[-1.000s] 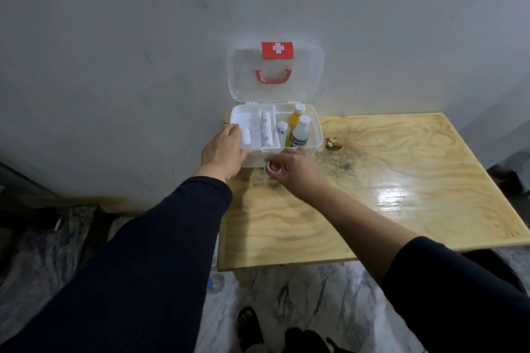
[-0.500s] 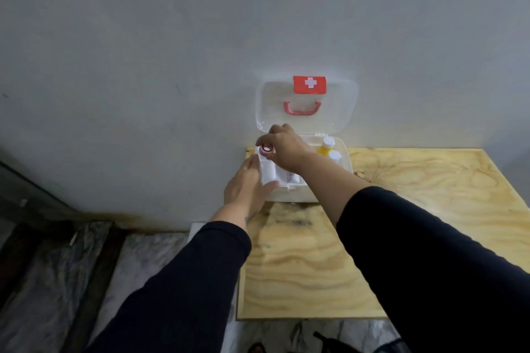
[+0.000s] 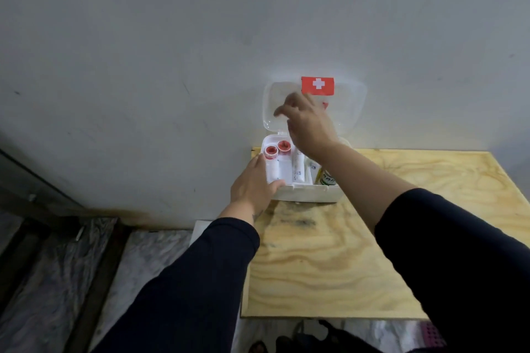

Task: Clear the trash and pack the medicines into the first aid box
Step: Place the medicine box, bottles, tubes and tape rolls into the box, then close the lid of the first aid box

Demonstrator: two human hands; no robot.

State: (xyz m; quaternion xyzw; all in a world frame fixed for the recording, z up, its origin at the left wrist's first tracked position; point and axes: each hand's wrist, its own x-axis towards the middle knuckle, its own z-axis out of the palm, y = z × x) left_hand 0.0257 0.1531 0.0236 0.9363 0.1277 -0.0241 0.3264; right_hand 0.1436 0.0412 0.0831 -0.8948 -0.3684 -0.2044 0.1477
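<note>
The white first aid box (image 3: pixel 307 195) stands open at the table's back left corner, against the wall. Its clear lid (image 3: pixel 348 107) is raised and carries a red label with a white cross. Inside lie two small red-centred tape rolls (image 3: pixel 271 151), white tubes (image 3: pixel 296 170) and a green-labelled bottle (image 3: pixel 327 180). My left hand (image 3: pixel 252 185) grips the box's front left corner. Over the box, in front of the lid, my right hand (image 3: pixel 308 123) hovers with fingers spread and nothing in it.
The plywood table (image 3: pixel 372 238) stretches right and toward me. A grey wall stands directly behind the box. Marbled floor lies to the left and below, with a dark strip along the wall. Something pink shows at the bottom right.
My right hand let go of the red-centred tape roll, which now lies in the box, and rose toward the lid. The left hand stayed on the box's corner.
</note>
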